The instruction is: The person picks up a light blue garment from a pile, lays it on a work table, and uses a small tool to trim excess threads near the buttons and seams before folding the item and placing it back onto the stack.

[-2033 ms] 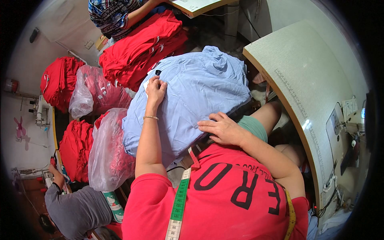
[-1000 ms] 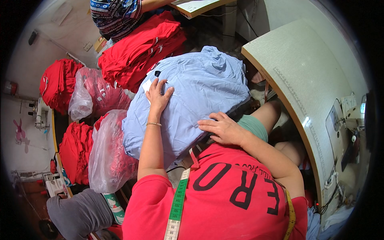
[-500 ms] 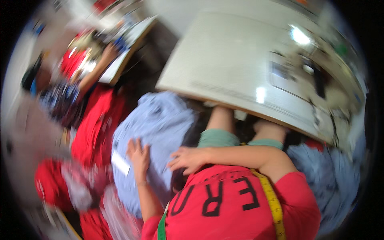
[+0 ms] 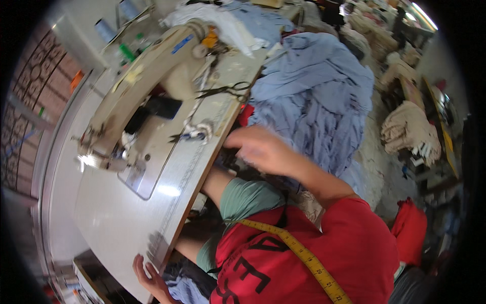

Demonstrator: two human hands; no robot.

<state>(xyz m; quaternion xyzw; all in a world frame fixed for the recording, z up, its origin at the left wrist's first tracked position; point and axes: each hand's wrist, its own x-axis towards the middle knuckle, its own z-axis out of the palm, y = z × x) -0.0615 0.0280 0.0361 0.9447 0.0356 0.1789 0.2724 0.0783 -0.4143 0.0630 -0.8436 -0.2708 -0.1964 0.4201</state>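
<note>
My left hand point(image 4: 148, 277) is at the near edge of the white sewing table point(image 4: 109, 218), fingers spread and holding nothing. Motion blurs my right hand point(image 4: 260, 149), which hovers just off the table's right edge beside a big heap of light blue cloth point(image 4: 319, 86); its fingers are too smeared to read. On the tabletop near that hand lie small thread snips point(image 4: 190, 136) with cloth-wrapped handles. Farther back, black-handled scissors point(image 4: 225, 90) lie by the edge. The sewing machine point(image 4: 147, 76) stands across the table. A yellow tape measure point(image 4: 304, 253) runs over my red shirt.
Blue thread cones point(image 4: 105, 30) stand behind the machine. White cloth point(image 4: 217, 23) covers the table's far end. Beige folded cloth point(image 4: 411, 130) sits on the right, with a red bundle point(image 4: 409, 230) on the floor below. More blue cloth point(image 4: 187, 286) is under the table near my left hand.
My view has swung right, from the neighbouring worker to the machine and the blue heap. My left hand has come off blue cloth to the table edge; my right has moved out from my lap.
</note>
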